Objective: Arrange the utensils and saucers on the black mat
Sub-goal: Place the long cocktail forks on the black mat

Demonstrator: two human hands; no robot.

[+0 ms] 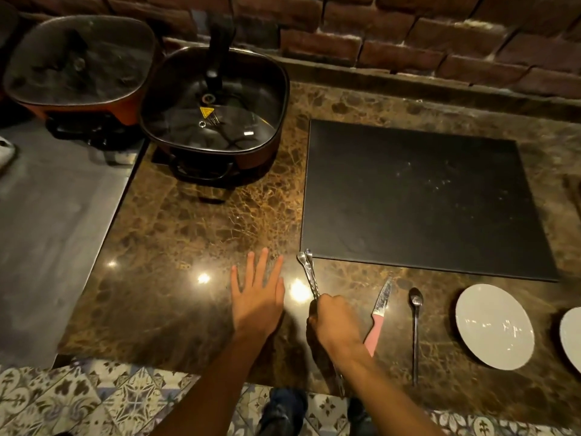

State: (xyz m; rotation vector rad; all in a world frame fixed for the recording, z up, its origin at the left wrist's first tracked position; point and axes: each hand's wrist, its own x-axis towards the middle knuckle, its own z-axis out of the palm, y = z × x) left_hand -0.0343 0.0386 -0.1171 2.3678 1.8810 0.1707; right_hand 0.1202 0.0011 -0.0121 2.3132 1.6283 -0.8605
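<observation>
A black mat (418, 196) lies bare on the marble counter's right half. My right hand (334, 320) is shut on metal tongs (309, 273), whose tips touch the mat's near left corner. My left hand (256, 294) rests flat on the counter, fingers spread, holding nothing. A pink-handled knife (379, 313) lies just right of my right hand, partly under my wrist. A long dark spoon (415, 328) lies further right. A grey saucer (494, 326) sits near the front edge, and a second saucer (572, 335) is cut off by the right frame border.
Two lidded electric pans stand at the back left: one with a glass lid (217, 108) on the marble, another (78, 64) further left. A brick wall (408, 36) runs behind. A grey lower surface (53, 221) adjoins on the left. Patterned floor tiles show below.
</observation>
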